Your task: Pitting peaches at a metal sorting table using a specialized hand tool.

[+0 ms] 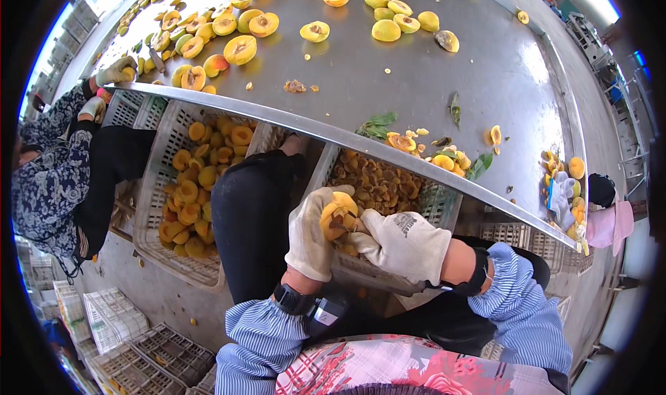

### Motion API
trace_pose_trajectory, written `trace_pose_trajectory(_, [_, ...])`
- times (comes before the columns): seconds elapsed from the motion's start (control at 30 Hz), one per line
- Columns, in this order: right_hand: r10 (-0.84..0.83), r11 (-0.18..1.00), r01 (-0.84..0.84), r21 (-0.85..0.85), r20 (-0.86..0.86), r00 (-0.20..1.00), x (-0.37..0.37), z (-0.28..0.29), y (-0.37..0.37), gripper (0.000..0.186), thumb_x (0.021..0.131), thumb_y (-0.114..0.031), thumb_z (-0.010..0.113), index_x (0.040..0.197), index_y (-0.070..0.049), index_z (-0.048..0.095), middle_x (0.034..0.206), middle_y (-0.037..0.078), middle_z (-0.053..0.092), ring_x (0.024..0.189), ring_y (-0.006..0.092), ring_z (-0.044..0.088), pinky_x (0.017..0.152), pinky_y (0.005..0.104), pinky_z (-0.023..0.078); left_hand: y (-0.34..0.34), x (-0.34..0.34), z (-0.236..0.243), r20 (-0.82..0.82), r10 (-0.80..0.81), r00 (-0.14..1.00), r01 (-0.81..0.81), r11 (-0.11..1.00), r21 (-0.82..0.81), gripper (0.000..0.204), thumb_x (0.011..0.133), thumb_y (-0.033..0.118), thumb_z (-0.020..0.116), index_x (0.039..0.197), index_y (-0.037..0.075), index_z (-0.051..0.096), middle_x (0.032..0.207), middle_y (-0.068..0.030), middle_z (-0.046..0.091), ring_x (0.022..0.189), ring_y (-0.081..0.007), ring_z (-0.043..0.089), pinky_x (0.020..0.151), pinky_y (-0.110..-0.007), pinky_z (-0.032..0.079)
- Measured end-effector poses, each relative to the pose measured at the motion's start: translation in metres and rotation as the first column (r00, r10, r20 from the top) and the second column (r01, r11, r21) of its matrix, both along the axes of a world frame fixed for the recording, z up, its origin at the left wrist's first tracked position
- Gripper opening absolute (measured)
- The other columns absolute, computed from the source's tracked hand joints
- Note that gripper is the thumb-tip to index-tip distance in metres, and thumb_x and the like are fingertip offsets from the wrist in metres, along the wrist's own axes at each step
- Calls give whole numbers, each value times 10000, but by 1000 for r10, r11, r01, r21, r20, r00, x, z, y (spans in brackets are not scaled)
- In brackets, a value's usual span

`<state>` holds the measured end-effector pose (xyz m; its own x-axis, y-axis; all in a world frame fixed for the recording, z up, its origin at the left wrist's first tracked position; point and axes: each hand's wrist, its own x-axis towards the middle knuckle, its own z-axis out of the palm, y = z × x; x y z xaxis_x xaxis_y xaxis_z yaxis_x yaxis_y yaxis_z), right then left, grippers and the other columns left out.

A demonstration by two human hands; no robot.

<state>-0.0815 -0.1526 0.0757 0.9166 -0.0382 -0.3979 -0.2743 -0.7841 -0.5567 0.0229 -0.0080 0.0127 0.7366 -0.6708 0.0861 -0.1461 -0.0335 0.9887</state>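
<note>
A cut yellow peach (338, 211) sits in my gloved left hand (307, 232), whose fingers wrap round it. Its opened side shows brown around the pit hollow. My gloved right hand (409, 246) is closed, fingertips pressed against the peach; whatever they pinch is hidden. Both hands hover over a crate heaped with brown peach pits (378, 180). Left of my knee, a pale plastic crate (149, 215) holds many orange-yellow peach halves (191, 197).
A metal table (388, 83) with a raised edge lies ahead, bearing cut peaches (241, 49), leaves (378, 126) and scraps (295, 86). At left, another person (52, 173) in gloves sits by the table. Stacked crates (114, 319) stand behind left; a pink cloth item (612, 225) is at right.
</note>
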Motion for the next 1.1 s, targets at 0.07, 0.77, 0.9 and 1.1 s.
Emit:
trace_pose_trajectory(0.07, [29, 999, -30, -15, -16, 999, 4, -1, -7, 441, 1023, -393, 477, 1024, 39, 566, 794, 250, 671, 752, 422, 677, 668, 487, 533, 1, 2, -2, 44, -59, 997, 57, 998, 38, 246, 1012, 180, 508, 1095, -16, 631, 1051, -147, 710, 920, -196, 681, 825, -307, 541])
trace_pose_trajectory(0.77, [214, 977, -214, 15, -2, 977, 7, -4, -25, 432, 992, -419, 514, 987, 6, 592, 780, 222, 669, 788, 405, 679, 709, 479, 536, 3, 0, -9, -6, -153, 988, 153, 988, 7, 233, 910, -58, 549, 1140, -34, 574, 1100, -152, 704, 975, -196, 684, 848, -310, 559])
trace_pose_trajectory(0.9, [304, 953, -304, 3, -53, 951, 9, 5, -35, 427, 994, -408, 507, 994, 11, 592, 778, 220, 669, 777, 410, 677, 723, 476, 538, 0, -6, 3, -492, -183, 851, 215, 977, 9, 270, 875, -109, 565, 1133, -32, 574, 1077, -139, 692, 974, -197, 682, 845, -306, 556])
trace_pose_trajectory(1.1, [-38, 990, 54, 132, -122, 992, 0, -6, -1, 432, 1009, -390, 484, 996, 29, 590, 829, 258, 679, 819, 416, 687, 727, 488, 535, -4, -10, -35, -139, -23, 990, 18, 999, -41, 220, 919, -51, 555, 1136, -16, 577, 1079, -113, 684, 955, -172, 666, 841, -289, 547])
